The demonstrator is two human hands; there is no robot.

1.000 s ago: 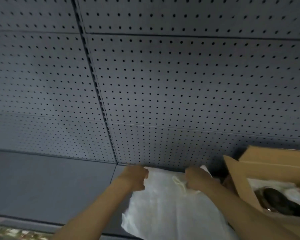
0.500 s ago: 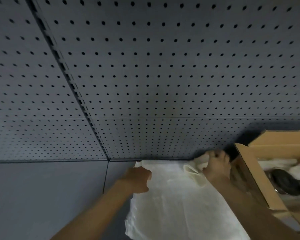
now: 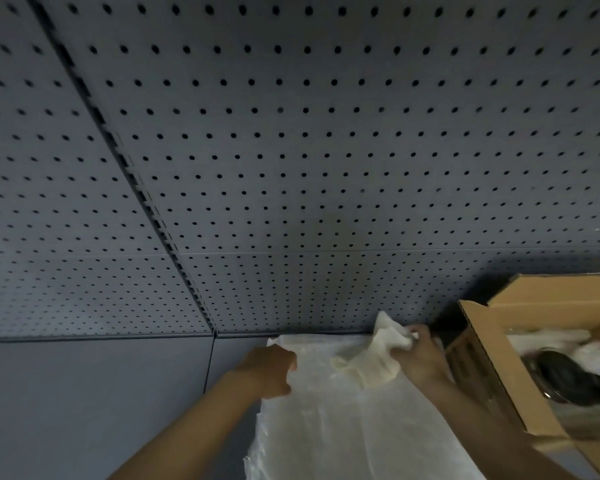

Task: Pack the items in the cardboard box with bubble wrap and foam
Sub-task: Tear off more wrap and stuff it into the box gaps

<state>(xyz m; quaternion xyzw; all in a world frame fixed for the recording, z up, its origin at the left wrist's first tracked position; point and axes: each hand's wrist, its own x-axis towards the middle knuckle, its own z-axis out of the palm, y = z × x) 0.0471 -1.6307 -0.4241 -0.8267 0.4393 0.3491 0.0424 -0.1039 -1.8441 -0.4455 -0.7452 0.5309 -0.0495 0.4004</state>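
A white foam sheet (image 3: pixel 340 420) lies spread on the grey table in front of me. My left hand (image 3: pixel 269 370) grips its far left edge with curled fingers. My right hand (image 3: pixel 418 355) pinches the far right corner, bunched and lifted off the table, close to the cardboard box (image 3: pixel 482 368). The open box stands at the right with its flaps up. Inside it lies a dark round item (image 3: pixel 575 379) on white wrapping (image 3: pixel 548 337).
A grey pegboard wall (image 3: pixel 291 168) rises straight behind the table and fills most of the view. The bare grey tabletop (image 3: pixel 84 403) stretches to the left of the sheet.
My right hand has slid right along the sheet's far edge toward the box and lifted the bunched corner. My left hand kept its hold. The view has tilted slightly.
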